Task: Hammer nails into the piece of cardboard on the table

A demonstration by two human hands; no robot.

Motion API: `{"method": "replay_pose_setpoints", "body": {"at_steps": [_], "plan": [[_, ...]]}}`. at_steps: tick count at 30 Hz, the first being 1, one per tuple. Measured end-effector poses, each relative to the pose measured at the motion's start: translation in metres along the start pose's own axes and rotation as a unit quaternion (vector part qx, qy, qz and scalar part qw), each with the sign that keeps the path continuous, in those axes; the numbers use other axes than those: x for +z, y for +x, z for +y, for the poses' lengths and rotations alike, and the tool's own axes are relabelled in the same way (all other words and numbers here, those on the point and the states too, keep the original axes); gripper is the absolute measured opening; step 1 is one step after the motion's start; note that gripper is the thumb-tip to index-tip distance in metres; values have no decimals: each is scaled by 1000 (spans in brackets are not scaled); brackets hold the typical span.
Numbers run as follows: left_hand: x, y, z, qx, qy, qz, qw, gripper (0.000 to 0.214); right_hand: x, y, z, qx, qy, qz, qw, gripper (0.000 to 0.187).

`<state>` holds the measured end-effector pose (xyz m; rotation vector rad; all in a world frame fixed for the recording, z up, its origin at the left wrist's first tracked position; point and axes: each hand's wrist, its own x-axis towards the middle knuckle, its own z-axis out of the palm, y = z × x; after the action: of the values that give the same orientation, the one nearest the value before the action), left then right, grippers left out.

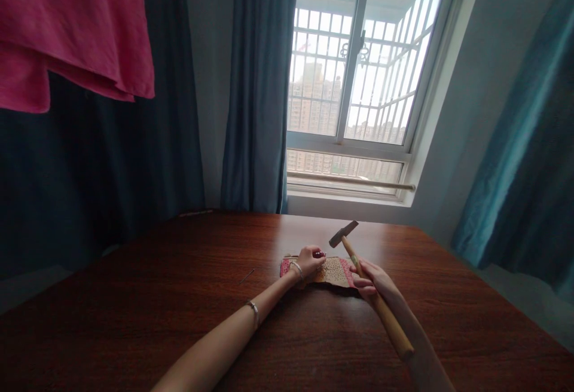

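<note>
A hammer point(390, 323) with a pale wooden handle and a dark metal head is in my right hand point(373, 278). Its head is raised above the table, to the right of my left hand point(309, 262). The fingers of my left hand are closed over a flat patterned piece point(336, 271), tan in the middle with pink-red ends and many small dots. Something small and dark red shows at those fingertips; whether it is a held thing or fingernails is unclear. My left hand covers part of the flat piece.
A thin dark rod-like thing point(247, 275) lies left of the patterned piece on the glossy brown wooden table point(215, 332). Behind the table are a barred window point(350, 135) and blue curtains point(258, 93). Pink cloth point(85, 27) hangs at the upper left.
</note>
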<state>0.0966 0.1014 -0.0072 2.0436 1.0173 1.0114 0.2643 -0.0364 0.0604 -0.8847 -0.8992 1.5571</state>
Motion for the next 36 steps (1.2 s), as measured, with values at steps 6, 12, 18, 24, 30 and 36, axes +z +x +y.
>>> {"method": "replay_pose_setpoints", "body": {"at_steps": [6,12,18,24,30,36], "plan": [[3,2,-6,-11,-7,4,1000,19,5,-10,0,7,-101,17,995,38],[6,4,-11,-8,-23,7,1000,19,21,-19,3,-33,-185,37,982,40],[6,3,-11,-12,-37,-3,999,19,23,-19,4,-29,-215,34,976,39],[4,2,-9,-12,-26,-1,1000,20,24,-19,4,-48,-226,40,972,38],[2,1,-4,-2,-17,-5,1000,19,28,-20,6,-62,-250,45,965,37],[3,1,-5,-2,-14,-6,1000,19,29,-21,7,-62,-254,36,965,37]]}}
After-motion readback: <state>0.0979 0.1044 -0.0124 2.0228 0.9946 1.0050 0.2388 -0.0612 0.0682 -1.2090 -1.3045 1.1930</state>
